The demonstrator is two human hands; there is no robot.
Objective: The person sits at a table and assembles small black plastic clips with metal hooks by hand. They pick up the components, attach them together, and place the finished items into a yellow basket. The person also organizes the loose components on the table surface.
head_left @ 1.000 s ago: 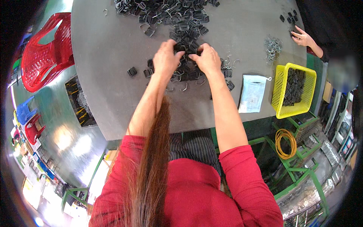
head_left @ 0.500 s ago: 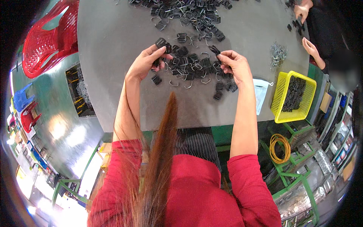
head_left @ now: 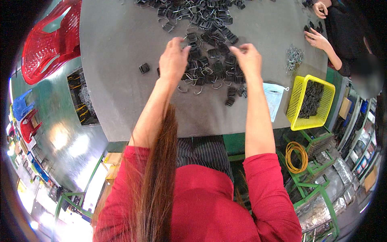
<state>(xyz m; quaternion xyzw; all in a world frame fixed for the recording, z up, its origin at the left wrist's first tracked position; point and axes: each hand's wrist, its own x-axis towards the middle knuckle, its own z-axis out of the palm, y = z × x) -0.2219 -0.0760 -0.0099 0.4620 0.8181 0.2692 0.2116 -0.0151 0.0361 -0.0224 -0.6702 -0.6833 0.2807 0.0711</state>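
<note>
Yellow plastic mesh basket (head_left: 299,121) sits right of the heap of small black metal clips (head_left: 209,52) on the grey table (head_left: 117,80). Left hand (head_left: 173,60) and right hand (head_left: 248,58) now rest on the heap, closer together than before; grip unclear.

The table (head_left: 121,72) is plain grey, strewn with black clips (head_left: 209,52) and silvery wire pieces (head_left: 294,56). A bright yellow mesh basket (head_left: 296,105) holds more black parts, beside a pale blue face mask (head_left: 274,99). The sleeves (head_left: 266,189) are red, the lap cloth (head_left: 201,153) dark with thin pale stripes, the chair (head_left: 48,40) glossy red, the coiled cord (head_left: 296,155) yellow, the frame (head_left: 306,181) green
</note>
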